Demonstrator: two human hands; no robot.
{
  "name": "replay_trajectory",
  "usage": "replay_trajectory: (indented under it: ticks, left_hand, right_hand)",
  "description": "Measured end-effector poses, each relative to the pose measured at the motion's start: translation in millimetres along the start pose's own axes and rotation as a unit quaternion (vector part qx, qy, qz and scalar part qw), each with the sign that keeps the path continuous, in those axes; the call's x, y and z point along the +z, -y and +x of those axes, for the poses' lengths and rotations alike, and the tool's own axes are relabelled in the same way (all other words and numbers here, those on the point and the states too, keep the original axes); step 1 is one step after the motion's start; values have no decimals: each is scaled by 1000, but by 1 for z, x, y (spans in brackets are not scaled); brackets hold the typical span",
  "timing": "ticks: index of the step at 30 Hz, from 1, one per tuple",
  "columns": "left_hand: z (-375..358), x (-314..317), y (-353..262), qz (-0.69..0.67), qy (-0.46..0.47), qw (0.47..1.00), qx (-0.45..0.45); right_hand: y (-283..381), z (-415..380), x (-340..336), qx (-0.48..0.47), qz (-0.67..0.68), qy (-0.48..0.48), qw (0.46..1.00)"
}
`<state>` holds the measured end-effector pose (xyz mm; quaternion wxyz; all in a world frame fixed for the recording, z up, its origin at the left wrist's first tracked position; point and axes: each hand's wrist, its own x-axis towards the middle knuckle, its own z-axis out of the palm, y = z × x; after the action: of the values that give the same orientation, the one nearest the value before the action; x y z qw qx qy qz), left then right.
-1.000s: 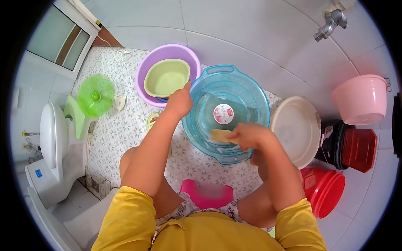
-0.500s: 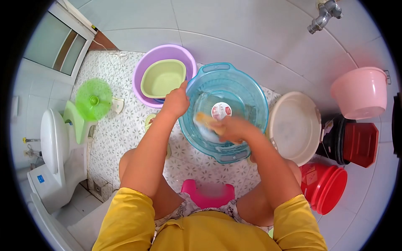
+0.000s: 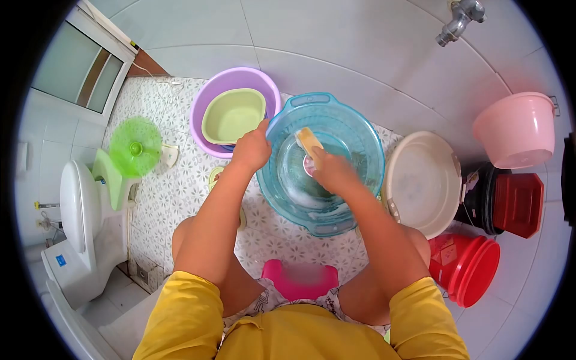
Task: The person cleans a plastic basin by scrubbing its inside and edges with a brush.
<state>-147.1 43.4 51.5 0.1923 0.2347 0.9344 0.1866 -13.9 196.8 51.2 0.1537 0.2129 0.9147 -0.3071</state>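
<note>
A clear blue basin (image 3: 345, 207) with two handles stands in front of me, soap suds on its inside. My left hand (image 3: 252, 148) is closed round its left rim. Inside the basin, my right hand (image 3: 333, 173) grips a tan-backed scrub brush (image 3: 309, 140) with pale bristles, held over the far part of the bottom. A round label on the basin floor is partly covered by this hand.
Left of the basin, a purple tub (image 3: 204, 89) holds a light green basin (image 3: 234, 114). On the right are a cream basin (image 3: 423, 180), red buckets (image 3: 465, 270) and a hanging pink bucket (image 3: 516, 132). A toilet (image 3: 78, 207) stands left, a pink stool (image 3: 300, 279) beneath me, a tap (image 3: 461, 23) above.
My right hand has moved the scrub brush away from me, from the label's near left side toward the far part of the basin. My left hand stays on the rim.
</note>
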Motion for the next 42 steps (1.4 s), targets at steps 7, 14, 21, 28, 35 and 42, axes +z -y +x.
replay_trajectory:
  ticks: [7, 14, 21, 28, 35, 42]
  left_hand:
    - [-2, -4, -2, -12, -1, 1000, 6]
    - [1, -2, 3, -25, 1, 1000, 14]
    - [8, 2, 2, -23, -30, 999, 6]
    - [-4, -19, -6, -25, 79, 996, -30]
    - [-4, -19, -6, -8, 80, 997, -23]
    - [-4, -18, -10, 10, 62, 998, -18]
  right_hand:
    - [5, -14, -25, -86, -70, 171, 979]
    - [7, -27, -49, -56, -50, 224, 972]
    - [18, -32, -61, 39, 100, 111, 988]
    - [0, -11, -35, 96, 269, 52, 957]
    - [-7, -18, -72, 60, 78, 334, 938]
    - [-6, -2, -50, 82, 186, 133, 970]
